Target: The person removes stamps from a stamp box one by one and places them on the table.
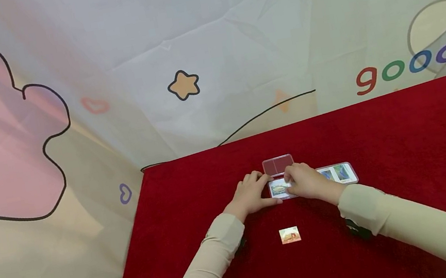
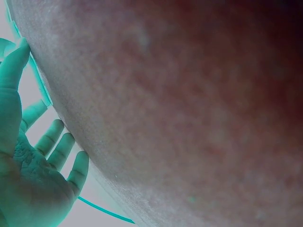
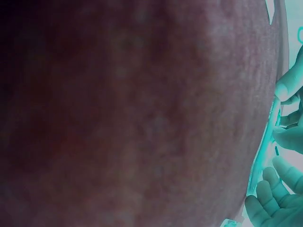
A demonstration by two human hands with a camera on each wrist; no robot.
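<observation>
A long clear case point(image 1: 350, 180) with picture cards in it lies on the red cloth in the head view. My left hand point(image 1: 252, 194) rests at its left end, thumb and forefinger spread to the near and far edges. In the left wrist view the left hand point(image 2: 33, 179) has fairly straight fingers. My right hand point(image 1: 307, 183) bends over the middle of the case, pinching a picture card near its left part; the fingertips partly hide this card. In the right wrist view the right hand point(image 3: 291, 113) has curled fingers at the case edge point(image 3: 260, 158).
A small clear lid-like piece point(image 1: 274, 166) with a dividing line lies just beyond the case. One loose picture card point(image 1: 290, 235) lies on the red cloth point(image 1: 405, 143) nearer the body. A printed curtain point(image 1: 208, 23) hangs behind the table.
</observation>
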